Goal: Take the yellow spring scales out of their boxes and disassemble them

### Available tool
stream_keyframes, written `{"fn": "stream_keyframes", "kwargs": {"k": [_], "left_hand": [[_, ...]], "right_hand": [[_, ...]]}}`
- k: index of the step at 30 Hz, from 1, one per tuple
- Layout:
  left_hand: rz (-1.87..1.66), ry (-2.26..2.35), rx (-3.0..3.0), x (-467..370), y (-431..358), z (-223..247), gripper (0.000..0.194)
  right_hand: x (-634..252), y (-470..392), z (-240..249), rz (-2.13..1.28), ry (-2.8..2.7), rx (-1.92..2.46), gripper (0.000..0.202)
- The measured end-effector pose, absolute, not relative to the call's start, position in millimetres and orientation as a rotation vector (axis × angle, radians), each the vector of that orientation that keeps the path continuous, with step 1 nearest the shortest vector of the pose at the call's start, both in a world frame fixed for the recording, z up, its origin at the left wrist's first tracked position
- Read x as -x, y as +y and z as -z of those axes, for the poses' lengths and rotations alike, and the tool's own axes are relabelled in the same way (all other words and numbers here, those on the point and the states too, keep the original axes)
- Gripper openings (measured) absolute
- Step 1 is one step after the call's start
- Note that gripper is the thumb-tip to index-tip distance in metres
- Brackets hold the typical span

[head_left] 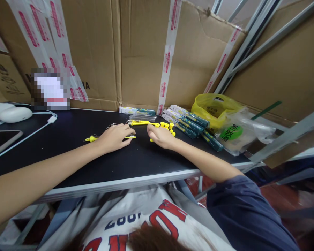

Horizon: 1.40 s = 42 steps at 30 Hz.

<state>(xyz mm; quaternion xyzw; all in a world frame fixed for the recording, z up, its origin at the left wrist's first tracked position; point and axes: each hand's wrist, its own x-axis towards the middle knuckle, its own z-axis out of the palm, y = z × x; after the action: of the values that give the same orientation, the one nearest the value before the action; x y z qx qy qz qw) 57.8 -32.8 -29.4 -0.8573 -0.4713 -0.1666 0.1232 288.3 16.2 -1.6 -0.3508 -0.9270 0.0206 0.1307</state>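
On the black table, my left hand (116,137) rests palm down over a thin yellow stick (131,137), its fingers slightly bent and apart; what lies under the palm is hidden. A yellow pointed piece (91,139) sticks out on the wrist side of that hand. My right hand (160,136) is closed, fingers curled, beside several small yellow caps (166,125); a bit of yellow shows below its fingers, but the held thing is hidden. Behind both hands lie long yellow sticks (142,122) with metal tips and some clear tubes (142,118).
Several green and white boxes (184,120) are stacked at the right, beside a yellow plastic bag (214,109) and a clear bag (235,134). Cardboard (143,69) stands behind the table. A phone (4,141), a white device (15,114) and a cable (28,135) are at the left.
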Motion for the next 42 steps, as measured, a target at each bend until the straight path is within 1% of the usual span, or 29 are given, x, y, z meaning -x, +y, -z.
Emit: {"fn": "stream_keyframes", "kwargs": {"k": [1,3,9,14,19,22,29,35,37,42], "left_hand": [[0.489,-1.376,2.501,-57.8,-32.7,29.7,0.027],[0.496,-1.378,2.504,-57.6,-32.3,30.2,0.028],[0.495,-1.38,2.506,-57.5,-31.7,30.8,0.029],[0.506,-1.384,2.505,-57.4,-32.4,30.2,0.031],[0.49,-1.379,2.494,-57.1,-31.6,30.6,0.03],[0.497,-1.378,2.5,-57.5,-31.8,30.6,0.029],[0.479,-1.382,2.506,-59.8,-34.6,29.5,0.027],[0.486,-1.374,2.511,-60.1,-33.6,29.7,0.027],[0.485,-1.375,2.506,-60.0,-33.6,29.7,0.027],[0.499,-1.367,2.481,-59.9,-33.9,30.1,0.03]], "right_hand": [[-287.3,14.6,1.7,-0.026,-2.717,1.024,0.018],[-285.8,11.9,3.2,-0.013,-2.761,1.012,0.019],[-285.1,14.0,7.9,-0.091,-2.699,0.963,0.018],[-292.9,22.3,5.3,-0.302,-2.695,0.897,0.033],[-301.7,22.1,1.1,-0.421,-2.733,0.744,0.027],[-297.2,20.6,5.4,-0.529,-2.615,0.655,0.025],[-282.3,23.3,19.3,-0.567,-2.551,0.646,0.025],[-284.5,23.2,18.9,-0.5,-2.51,0.69,0.027],[-283.9,24.5,19.9,-0.578,-2.5,0.686,0.03],[-283.9,32.9,19.5,-0.975,-2.278,0.722,0.032]]}}
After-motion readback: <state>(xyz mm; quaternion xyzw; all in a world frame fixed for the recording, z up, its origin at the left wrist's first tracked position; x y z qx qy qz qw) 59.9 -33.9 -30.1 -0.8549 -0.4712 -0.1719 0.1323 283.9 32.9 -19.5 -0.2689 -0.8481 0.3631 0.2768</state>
